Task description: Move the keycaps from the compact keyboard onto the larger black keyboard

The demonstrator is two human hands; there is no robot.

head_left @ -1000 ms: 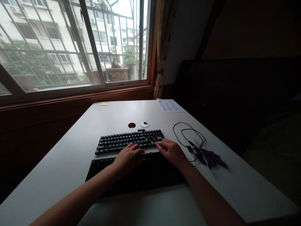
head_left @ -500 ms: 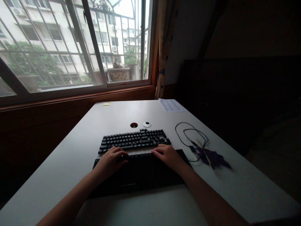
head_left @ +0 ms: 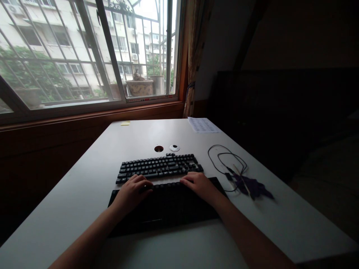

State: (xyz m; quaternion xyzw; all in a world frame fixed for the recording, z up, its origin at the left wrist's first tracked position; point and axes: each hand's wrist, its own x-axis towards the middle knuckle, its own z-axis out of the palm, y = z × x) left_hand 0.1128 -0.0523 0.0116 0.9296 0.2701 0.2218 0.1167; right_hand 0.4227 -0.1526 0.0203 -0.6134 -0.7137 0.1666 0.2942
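Observation:
A black keyboard (head_left: 171, 205) lies in front of me on the white table (head_left: 84, 179). My left hand (head_left: 134, 190) is at its far left part, fingers bent over the far edge and thumb on the near side. At the far right part, my right hand (head_left: 198, 184) has its fingers curled at the same edge; its fingertips are partly hidden. A short row of keycaps (head_left: 167, 185) shows along that edge between my hands. Just beyond, loose black keycaps (head_left: 157, 166) are laid out in the pattern of a keyboard, with gaps toward the right.
Right of the keyboard lie a looped black cable (head_left: 221, 164) and a dark purple cloth (head_left: 255, 188) with a thin stick across it. Farther back are a round table hole (head_left: 159, 148), a white cover (head_left: 174, 148), printed paper (head_left: 203, 125) and a yellow note (head_left: 125, 123).
The view has shifted slightly, so the table and window sit a little farther left. Both hands keep their places at the keyboard's far edge.

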